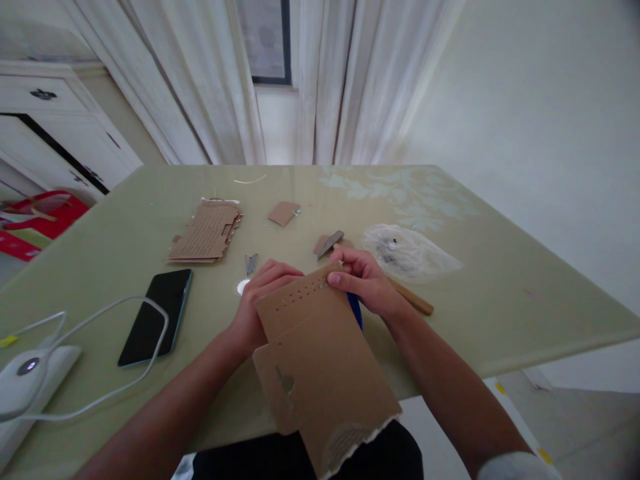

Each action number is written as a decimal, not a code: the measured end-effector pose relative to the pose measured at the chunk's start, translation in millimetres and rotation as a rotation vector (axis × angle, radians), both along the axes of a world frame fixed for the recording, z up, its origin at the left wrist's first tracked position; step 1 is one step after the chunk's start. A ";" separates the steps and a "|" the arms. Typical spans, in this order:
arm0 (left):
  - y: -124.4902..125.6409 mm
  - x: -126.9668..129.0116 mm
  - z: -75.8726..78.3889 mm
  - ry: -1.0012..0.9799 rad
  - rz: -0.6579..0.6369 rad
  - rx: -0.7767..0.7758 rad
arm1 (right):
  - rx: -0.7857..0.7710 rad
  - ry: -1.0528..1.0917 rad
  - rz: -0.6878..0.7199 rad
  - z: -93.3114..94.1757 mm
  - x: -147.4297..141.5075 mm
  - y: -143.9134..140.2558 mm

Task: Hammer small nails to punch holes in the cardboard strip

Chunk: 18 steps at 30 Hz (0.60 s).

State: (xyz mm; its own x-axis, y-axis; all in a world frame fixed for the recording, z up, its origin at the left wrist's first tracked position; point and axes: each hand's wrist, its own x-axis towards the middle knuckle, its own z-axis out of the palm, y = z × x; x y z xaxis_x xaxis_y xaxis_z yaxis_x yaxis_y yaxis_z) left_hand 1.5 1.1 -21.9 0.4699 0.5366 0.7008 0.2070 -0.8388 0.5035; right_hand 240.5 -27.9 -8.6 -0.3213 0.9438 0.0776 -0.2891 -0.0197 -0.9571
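A brown cardboard piece [325,360] with rows of small punched holes near its upper edge and a torn lower edge is tilted in front of me, over the table's near edge. My right hand [363,277] pinches its upper right corner, thumb on the near face. My left hand [263,293] is closed at its upper left edge, with part of the fingers hidden behind the board. Something blue [355,310] shows behind the cardboard by my right hand. Just beyond lies a hammer, its metal head [331,245] over a cardboard scrap and its wooden handle [413,297] past my right wrist.
Several nails [251,264] and a white round thing [243,287] lie by my left hand. A stack of perforated cardboard [206,230], a small cardboard square [284,213] and a clear plastic bag [407,252] lie farther back. A phone [157,317] and a cabled white device [35,380] are left.
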 end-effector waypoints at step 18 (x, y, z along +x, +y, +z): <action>-7.1 -0.5 -0.7 -0.009 -0.044 -0.003 | 0.083 -0.059 0.054 3.6 -3.1 -0.5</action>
